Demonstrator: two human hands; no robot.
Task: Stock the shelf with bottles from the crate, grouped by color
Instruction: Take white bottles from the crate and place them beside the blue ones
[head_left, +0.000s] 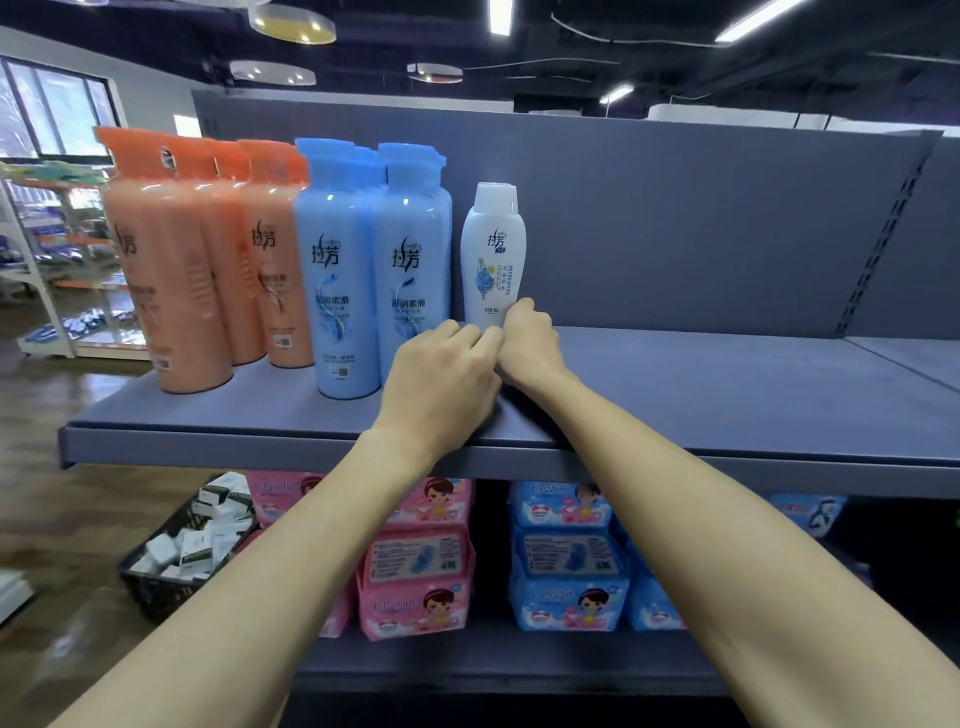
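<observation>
On the grey metal shelf (675, 395), a small white plastic bottle with a blue flower label (493, 249) is stood upright, just right of the tall light-blue plastic bottles (374, 260). Further left, the tall orange plastic bottles (202, 249) are grouped together, touching the blue ones. The base of the white bottle is met by both hands. The left hand (441, 379) is laid knuckles-up in front of the bottle's lower left side, its fingers curled inward; whether its grip is closed around the bottle or merely rested against it cannot be told, since the fingertips are hidden. The right hand (530, 338) is curled at the bottle's lower right edge, and its grip appears to be pinched on the bottle's base. Both hands are touching each other. On the lower shelf, pink packets (415, 561) and blue packets (566, 556) are stacked side by side. A dark plastic crate of small white boxes (176, 556) is seen on the wooden floor (62, 415) at lower left.
</observation>
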